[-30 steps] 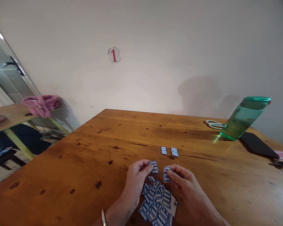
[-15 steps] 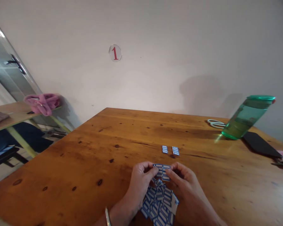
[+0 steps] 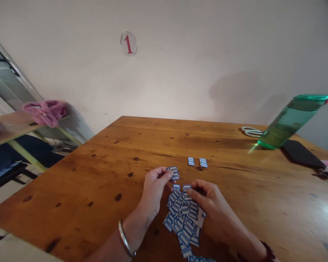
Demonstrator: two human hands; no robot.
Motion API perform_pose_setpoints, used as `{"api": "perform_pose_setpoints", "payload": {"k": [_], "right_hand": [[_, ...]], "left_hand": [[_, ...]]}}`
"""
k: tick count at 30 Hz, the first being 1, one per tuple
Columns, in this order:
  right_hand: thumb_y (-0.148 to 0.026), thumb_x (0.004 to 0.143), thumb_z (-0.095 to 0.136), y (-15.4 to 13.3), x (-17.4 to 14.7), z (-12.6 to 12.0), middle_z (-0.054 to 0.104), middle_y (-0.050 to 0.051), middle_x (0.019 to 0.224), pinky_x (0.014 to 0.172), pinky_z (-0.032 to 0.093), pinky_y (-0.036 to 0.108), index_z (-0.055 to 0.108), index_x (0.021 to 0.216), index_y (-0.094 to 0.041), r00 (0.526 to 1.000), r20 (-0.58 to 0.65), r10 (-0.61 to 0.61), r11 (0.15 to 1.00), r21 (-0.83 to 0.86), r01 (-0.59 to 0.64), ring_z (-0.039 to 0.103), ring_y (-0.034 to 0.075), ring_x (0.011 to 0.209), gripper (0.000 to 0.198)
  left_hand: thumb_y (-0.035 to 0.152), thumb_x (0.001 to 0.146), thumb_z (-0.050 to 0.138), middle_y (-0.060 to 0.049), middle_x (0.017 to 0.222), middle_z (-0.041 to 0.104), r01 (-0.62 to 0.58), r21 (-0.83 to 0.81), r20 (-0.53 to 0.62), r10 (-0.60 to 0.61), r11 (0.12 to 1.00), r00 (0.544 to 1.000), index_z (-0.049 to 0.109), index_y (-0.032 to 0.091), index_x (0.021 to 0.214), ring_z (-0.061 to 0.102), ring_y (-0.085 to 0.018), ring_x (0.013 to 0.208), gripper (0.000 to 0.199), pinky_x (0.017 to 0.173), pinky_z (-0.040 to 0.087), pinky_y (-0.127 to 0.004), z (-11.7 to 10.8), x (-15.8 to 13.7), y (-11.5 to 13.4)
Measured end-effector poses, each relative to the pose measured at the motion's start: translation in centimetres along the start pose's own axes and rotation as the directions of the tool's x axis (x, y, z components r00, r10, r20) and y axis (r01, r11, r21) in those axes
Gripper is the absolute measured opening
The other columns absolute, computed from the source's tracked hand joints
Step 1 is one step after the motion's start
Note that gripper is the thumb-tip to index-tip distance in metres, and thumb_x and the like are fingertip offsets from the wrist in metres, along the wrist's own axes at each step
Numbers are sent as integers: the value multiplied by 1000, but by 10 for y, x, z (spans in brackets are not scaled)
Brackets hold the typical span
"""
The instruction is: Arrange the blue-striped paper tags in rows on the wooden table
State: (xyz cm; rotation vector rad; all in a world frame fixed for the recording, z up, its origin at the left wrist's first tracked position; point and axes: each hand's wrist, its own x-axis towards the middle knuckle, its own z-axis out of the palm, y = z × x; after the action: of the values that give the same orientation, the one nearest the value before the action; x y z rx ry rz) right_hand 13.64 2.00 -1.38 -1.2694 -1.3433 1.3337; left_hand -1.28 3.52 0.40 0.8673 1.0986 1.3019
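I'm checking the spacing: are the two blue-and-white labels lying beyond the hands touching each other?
Apart. The head view shows the wooden table plainly between the label on the left and the label on the right.

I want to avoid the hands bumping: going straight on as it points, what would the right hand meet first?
Probably the blue-edged card in the left hand, though their relative height is unclear.

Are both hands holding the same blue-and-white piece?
No, the left hand pinches one piece while the right hand pinches a second piece, with a gap between.
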Motion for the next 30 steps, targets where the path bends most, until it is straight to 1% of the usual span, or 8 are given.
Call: {"api": "perform_pose_setpoints", "payload": {"k": [3,8,13,17,20,23,27,30], "right_hand": [[-36,66,61,-2,-2,1,43,-5,49,45,27,22,51,55,-16,998,55,-26,999,-41,28,36,9,48,25],[-31,70,57,-5,-11,12,44,-5,52,47,29,21,52,55,-16,985,169,-39,989,-136,62,39,9,51,21],[-20,73,53,-4,-18,26,59,-1,65,55,38,23,62,76,-15,949,309,-67,964,-226,141,50,13,61,11],[-19,74,52,-7,-14,17,64,2,75,58,39,24,63,90,-15,956,263,-130,932,-296,208,54,14,65,20],[-22,75,52,-13,-11,5,64,2,71,55,38,23,64,88,-16,968,213,-132,927,-319,197,54,14,63,19],[-22,75,52,-20,-13,-2,64,2,70,54,38,23,64,85,-16,968,217,-124,911,-361,197,54,14,61,17],[-10,70,50,-26,-24,1,63,0,67,56,36,21,64,75,-17,932,347,-106,814,-508,281,53,12,61,16],[-6,66,49,-26,-32,5,62,-1,67,54,34,21,63,73,-18,896,442,-38,692,-635,342,52,11,60,20]], "left_hand": [[24,58,68,-1,60,60,-31,-22,-33,31,999,999,60,13,61,55,-12,53,14,40,42,-19,-3,2,4],[24,59,67,-1,58,59,-48,-22,-30,47,999,998,59,13,59,54,-11,51,13,40,42,-18,-3,3,3],[24,59,67,-1,58,59,-55,-8,-37,55,998,998,60,13,60,54,-11,52,13,39,41,-17,-5,7,0],[24,58,67,-1,57,59,-66,-25,-54,65,997,996,58,13,59,54,-11,51,14,39,42,-18,-6,8,0],[24,58,67,-1,57,59,-62,-20,-59,61,998,996,58,13,59,54,-11,51,14,40,43,-18,-6,8,1],[24,58,66,0,57,58,-67,-27,-57,66,997,996,58,13,59,54,-11,51,14,40,42,-18,-6,8,1],[24,57,66,0,56,59,-66,-52,-56,63,997,996,58,13,59,54,-10,51,14,39,42,-18,-7,9,0],[25,57,67,0,57,60,-71,-63,-52,68,995,996,57,13,60,54,-11,51,15,39,42,-18,-8,10,-1]]}}
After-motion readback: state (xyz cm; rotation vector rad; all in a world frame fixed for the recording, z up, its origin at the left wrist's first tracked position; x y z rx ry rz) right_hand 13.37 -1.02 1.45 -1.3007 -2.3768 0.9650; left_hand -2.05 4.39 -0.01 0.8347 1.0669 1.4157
